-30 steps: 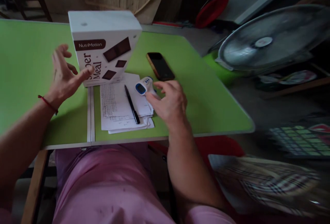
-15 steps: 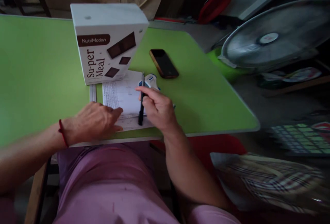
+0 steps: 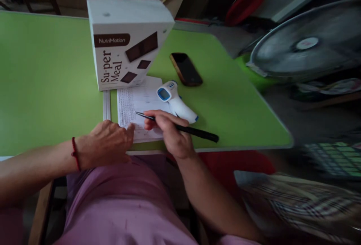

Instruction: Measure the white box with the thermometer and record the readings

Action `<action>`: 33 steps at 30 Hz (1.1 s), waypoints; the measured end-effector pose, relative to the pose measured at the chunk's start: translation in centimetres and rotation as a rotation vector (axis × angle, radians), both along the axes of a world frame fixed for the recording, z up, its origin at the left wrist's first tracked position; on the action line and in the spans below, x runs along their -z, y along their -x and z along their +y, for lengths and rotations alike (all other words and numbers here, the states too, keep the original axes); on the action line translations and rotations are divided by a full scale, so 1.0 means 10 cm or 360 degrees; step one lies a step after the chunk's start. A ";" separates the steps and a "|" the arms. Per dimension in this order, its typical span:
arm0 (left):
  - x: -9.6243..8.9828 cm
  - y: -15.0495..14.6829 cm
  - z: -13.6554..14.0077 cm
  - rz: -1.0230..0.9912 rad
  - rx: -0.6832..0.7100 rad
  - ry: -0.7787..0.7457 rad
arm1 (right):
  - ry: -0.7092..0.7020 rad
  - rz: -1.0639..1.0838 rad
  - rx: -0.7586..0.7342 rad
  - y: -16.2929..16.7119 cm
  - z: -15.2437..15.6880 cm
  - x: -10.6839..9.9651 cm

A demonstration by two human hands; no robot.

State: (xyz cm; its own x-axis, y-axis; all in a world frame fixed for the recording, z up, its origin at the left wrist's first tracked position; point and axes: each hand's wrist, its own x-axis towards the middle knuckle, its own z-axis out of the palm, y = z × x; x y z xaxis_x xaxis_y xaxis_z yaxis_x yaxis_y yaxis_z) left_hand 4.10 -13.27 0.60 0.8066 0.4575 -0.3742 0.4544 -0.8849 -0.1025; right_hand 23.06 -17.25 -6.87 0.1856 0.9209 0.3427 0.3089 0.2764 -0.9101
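My right hand (image 3: 173, 130) grips a black pen (image 3: 197, 131), its silver tip pointing left over the handwritten lines of a white notebook (image 3: 145, 100). My left hand (image 3: 108, 139), a red cord at its wrist, rests palm down at the notebook's lower left corner. Its fingers lie stretched forward, partly hidden from view. A white and blue infrared thermometer (image 3: 180, 104) lies just beyond my right hand, overlapping the notebook's right side. Behind the notebook stands a white NutriMotion box (image 3: 113, 64), covering part of the page's top edge.
A smartphone (image 3: 186, 70) lies on the green table (image 3: 239, 105), right of the box. Past the table's right edge are a large round metal lid (image 3: 282, 49) and a red basin (image 3: 246, 6). A plaid bag (image 3: 304, 203) sits at the lower right, beside a red seat (image 3: 239, 162).
The pen has swung from upright to slanting, its tip now at the written lines. My right index finger has curled onto it. The thermometer shows more fully. My left fingers have drawn closer together.
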 end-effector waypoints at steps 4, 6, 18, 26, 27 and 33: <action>0.05 0.01 0.00 -0.0092 -0.0015 -0.0014 | -0.0024 -0.0182 0.0180 0.10 -0.01 0.02; 0.06 0.01 0.01 -0.0134 -0.0016 -0.0025 | -0.0050 -0.0226 0.0222 0.12 0.00 0.04; 0.08 0.03 0.02 -0.0080 0.0102 -0.0114 | -0.0038 -0.0351 0.0099 0.09 0.04 0.07; 0.05 0.02 0.01 -0.0054 0.0087 -0.0080 | -0.0079 -0.0401 0.0104 0.09 0.04 0.08; 0.04 0.02 0.01 -0.0049 0.0077 -0.0079 | -0.0092 -0.0406 0.0101 0.08 0.04 0.09; 0.03 0.03 0.00 -0.0073 0.0046 -0.0059 | -0.0139 -0.0429 0.0108 0.07 0.03 0.09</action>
